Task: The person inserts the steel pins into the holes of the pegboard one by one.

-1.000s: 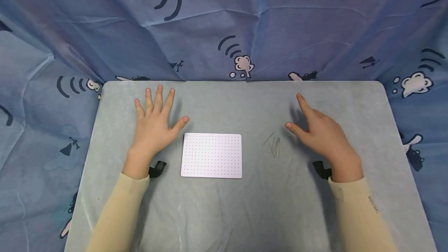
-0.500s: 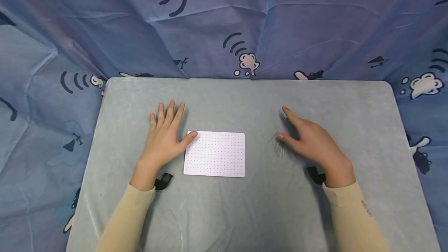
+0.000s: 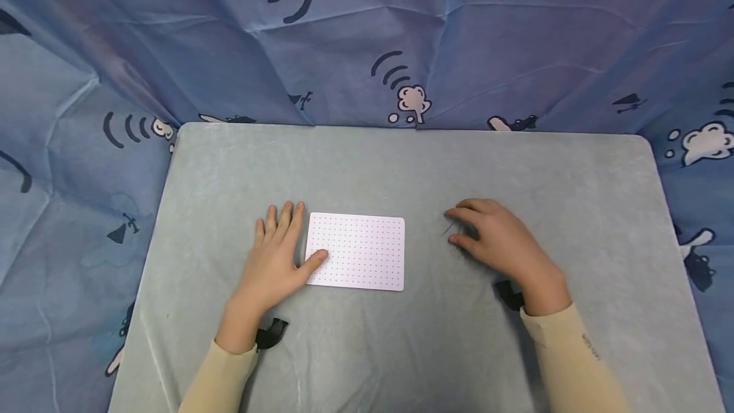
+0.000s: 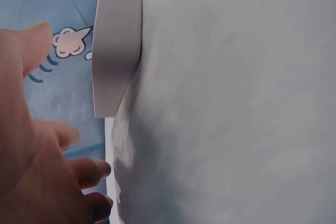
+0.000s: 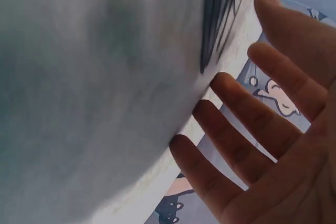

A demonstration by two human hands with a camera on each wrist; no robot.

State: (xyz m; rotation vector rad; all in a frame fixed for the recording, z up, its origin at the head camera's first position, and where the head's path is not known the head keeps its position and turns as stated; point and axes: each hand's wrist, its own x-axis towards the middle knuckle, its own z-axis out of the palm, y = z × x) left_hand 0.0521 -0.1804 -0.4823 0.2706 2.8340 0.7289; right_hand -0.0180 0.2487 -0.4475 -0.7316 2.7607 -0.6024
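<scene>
A white rectangular board [image 3: 364,250] with rows of tiny dark holes lies on the table, left of centre. In the left wrist view the white block [image 4: 118,35] shows as thick-sided. My left hand [image 3: 272,273] is at its left edge, fingers extended beside it and thumb overlapping its top in the head view. Over the thin metal needles [image 5: 212,19] hovers my right hand [image 3: 499,238], its fingers bent and spread from the thumb with nothing between them. That hand partly hides the needles in the head view.
A grey cloth-covered table [image 3: 367,164] spans the work area. Blue curtain [image 3: 344,50] with cloud prints hangs along its back and sides. Black straps [image 3: 271,334] sit at the wrists, below the light sleeves [image 3: 220,378].
My left hand has come down and nearer to the board's left edge. My right hand has moved left and towards me, over the needles, with its fingers bending in.
</scene>
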